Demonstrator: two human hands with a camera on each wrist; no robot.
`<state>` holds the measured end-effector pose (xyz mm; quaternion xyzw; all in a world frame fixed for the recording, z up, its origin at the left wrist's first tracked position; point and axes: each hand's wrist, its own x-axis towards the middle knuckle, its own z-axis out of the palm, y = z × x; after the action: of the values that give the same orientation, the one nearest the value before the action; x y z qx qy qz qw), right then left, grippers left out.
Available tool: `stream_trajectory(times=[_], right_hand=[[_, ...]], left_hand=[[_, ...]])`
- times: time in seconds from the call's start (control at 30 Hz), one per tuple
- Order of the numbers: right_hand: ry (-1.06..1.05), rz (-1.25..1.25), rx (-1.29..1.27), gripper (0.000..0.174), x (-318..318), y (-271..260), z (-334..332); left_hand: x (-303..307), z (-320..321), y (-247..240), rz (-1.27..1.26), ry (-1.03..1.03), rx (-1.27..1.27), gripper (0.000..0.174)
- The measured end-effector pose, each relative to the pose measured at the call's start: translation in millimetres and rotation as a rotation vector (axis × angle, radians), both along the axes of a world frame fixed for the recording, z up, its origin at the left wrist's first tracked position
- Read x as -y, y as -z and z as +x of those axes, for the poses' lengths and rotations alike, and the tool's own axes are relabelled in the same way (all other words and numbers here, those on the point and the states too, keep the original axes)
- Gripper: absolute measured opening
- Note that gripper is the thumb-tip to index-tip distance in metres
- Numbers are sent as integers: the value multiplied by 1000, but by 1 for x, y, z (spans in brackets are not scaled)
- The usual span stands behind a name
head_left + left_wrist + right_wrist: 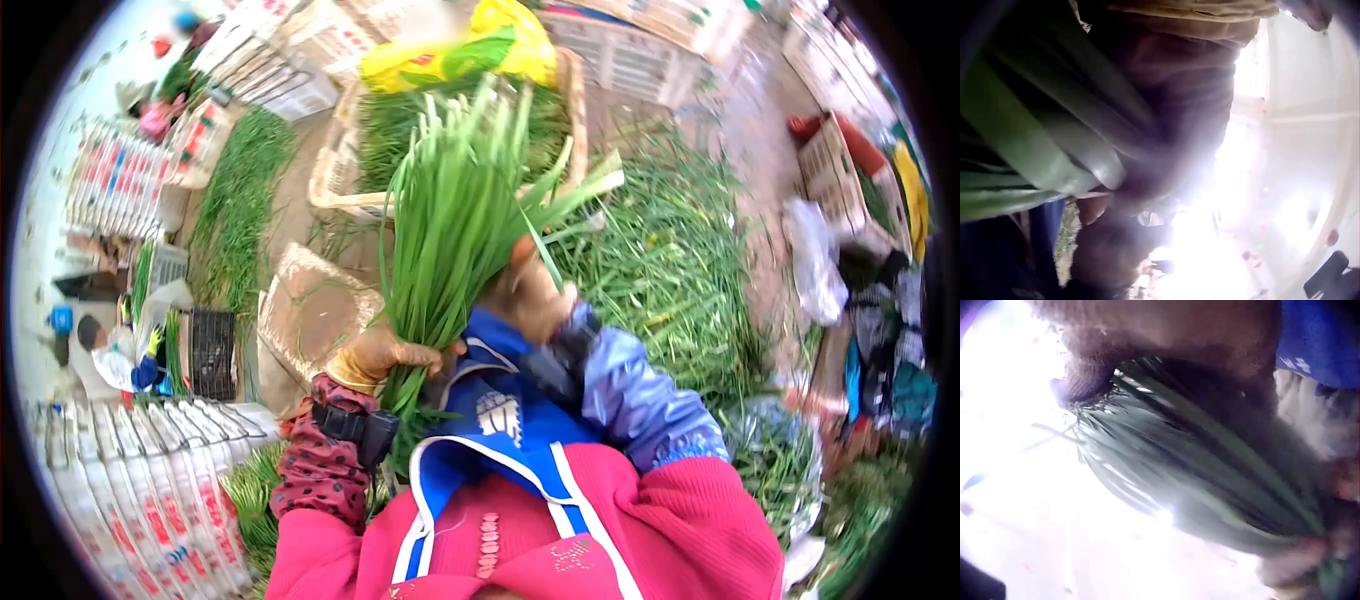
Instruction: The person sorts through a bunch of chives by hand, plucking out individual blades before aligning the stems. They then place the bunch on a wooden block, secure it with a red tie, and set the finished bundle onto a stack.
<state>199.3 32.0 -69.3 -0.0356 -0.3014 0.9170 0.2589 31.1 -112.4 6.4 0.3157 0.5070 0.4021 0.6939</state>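
My left hand (385, 357), in a tan glove, grips a thick bunch of long green chives (445, 225) low down, its pale ends pointing away from me. In the left wrist view the flat leaves (1041, 134) fan out beside the gloved fingers. My right hand (528, 292) is blurred at the bunch's right side. A few stalks with white ends (603, 180) stick out there to the right. In the right wrist view the gloved right hand (1179, 328) curls over the leaves (1191, 465), and the fingers of the left hand show at the narrow end.
Ahead stands a crate (330, 170) filled with chives, a yellow bag (515, 40) at its back. Loose leaves (660, 270) heap on the right. A cardboard piece (315, 310) lies to the left, near stacked white crates (140, 500). Another person (115, 365) works further left.
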Motion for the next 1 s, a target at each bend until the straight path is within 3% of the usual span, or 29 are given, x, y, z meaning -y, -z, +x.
stream_trajectory(times=[0.03, 0.07, 0.13, 0.17, 0.23, 0.27, 0.37, 0.47, 0.53, 0.6, 0.67, 0.73, 0.8, 0.83, 0.87, 0.93, 1.0], right_hand=[[107, -15, -36, 94, -13, 13, 7], [135, -330, -143, 94, -30, 12, 21], [279, -337, -205, 88, -66, 35, 50], [332, -448, -42, 81, -73, 23, 64], [96, -541, -232, 55, -94, 45, 96], [283, -454, 32, 40, -94, 42, 105], [473, -338, 463, 35, -104, 49, 123], [645, -534, 492, 19, -120, 84, 156], [864, -526, 579, 12, -128, 92, 183], [1070, -601, 631, 12, -150, 101, 222], [1096, -556, 656, 13, -166, 97, 254], [820, -329, 618, 13, -146, 39, 247], [755, 105, 818, 20, -112, -17, 212], [517, 210, 776, 20, -102, -32, 206], [404, 558, 833, 26, -93, -44, 195], [546, 1398, 1156, 45, -66, -67, 163], [600, 1556, 1334, 50, -50, -68, 140]], left_hand=[[1, -4, 11, -71, 127, -50, 57], [4, -2, 15, -107, 179, -104, 56], [10, 4, 23, -165, 271, -214, 54], [11, 12, 18, -201, 265, -226, 51], [14, 20, 13, -307, 293, -409, 50], [15, 21, 14, -356, 306, -501, 49], [18, 28, 16, -354, 264, -348, 44], [13, 35, 3, -362, 239, -297, 45], [13, 36, -4, -334, 214, -304, 47], [17, 34, -7, -302, 202, -378, 48], [23, 31, -7, -235, 198, -457, 48], [23, 29, -1, -226, 224, -529, 47], [18, 32, 4, -150, 228, -604, 46], [14, 38, 5, -82, 217, -641, 45], [10, 41, 6, -10, 208, -677, 44], [8, 43, 7, -67, 147, -670, 45], [8, 40, 10, -64, 131, -733, 48]])
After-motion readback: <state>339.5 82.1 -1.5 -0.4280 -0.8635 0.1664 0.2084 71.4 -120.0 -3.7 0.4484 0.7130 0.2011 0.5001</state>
